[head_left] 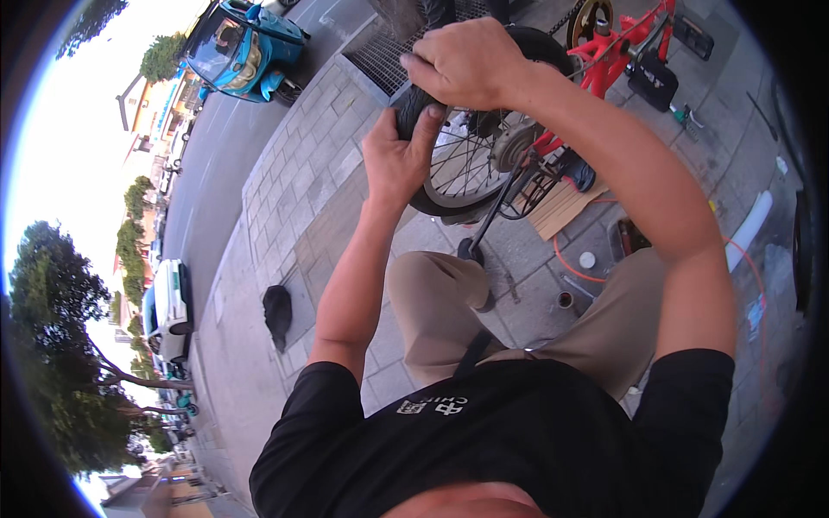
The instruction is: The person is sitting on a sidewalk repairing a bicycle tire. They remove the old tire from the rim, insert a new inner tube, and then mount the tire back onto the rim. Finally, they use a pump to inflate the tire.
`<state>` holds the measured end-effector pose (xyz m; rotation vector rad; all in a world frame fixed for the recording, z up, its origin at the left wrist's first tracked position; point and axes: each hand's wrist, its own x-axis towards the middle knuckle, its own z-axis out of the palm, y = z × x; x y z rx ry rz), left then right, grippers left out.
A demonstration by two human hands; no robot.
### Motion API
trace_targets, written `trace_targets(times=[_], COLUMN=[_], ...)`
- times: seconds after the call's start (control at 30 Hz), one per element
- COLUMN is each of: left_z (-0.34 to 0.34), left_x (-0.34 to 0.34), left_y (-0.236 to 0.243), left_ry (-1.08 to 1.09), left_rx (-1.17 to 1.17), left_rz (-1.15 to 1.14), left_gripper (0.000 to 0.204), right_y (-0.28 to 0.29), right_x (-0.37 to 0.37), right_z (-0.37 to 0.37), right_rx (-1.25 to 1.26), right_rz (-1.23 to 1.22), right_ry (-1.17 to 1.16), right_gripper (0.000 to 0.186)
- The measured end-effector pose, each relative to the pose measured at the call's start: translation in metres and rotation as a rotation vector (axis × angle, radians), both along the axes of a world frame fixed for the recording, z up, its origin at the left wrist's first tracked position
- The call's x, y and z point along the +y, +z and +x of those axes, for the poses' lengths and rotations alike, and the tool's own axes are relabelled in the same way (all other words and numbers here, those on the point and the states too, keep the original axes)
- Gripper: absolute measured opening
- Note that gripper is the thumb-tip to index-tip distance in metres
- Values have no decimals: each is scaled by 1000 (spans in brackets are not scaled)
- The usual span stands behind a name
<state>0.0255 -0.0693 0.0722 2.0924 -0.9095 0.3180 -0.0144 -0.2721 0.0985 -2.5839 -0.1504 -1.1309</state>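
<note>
My left hand [397, 157] and my right hand [458, 65] are closed on a black rubber piece [410, 112], apparently tyre or tube, at the upper middle of the view. My left thumb presses along it; my right hand grips higher up, partly hiding it. Just behind them is the spoked wheel [462, 181] of a red bicycle [596, 73], with a large hub [511, 147]. Whether the rubber piece is still on that wheel, I cannot tell.
Cardboard [553, 211], an orange hose [570, 268], small containers [566, 300] and a white tube [747, 224] lie on the paving around my knees. A black cloth-like item [276, 315] lies left. A blue vehicle [237, 52] and white car [164, 306] stand roadside. Someone's legs [438, 13] show beyond my hands.
</note>
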Motion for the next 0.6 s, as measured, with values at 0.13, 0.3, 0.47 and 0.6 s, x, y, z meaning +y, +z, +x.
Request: trace_targets(times=[0.13, 0.3, 0.47, 0.6], left_z=[3, 5, -5, -5], left_x=[22, 43, 60, 70], left_y=[-22, -26, -5, -17], left_ry=[-110, -172, -180, -176], left_rx=[-33, -70, 24, -10], left_rz=[-76, 25, 333, 307], left_gripper=[47, 45, 46, 46], right_y=[10, -3, -92, -107], right_x=[-6, -3, 66, 88], right_z=[-17, -64, -75, -50], right_rx=[119, -362, 125, 301], right_rz=[-17, 14, 557, 765], right_ry=[265, 12, 94, 272], right_gripper=[34, 20, 27, 27])
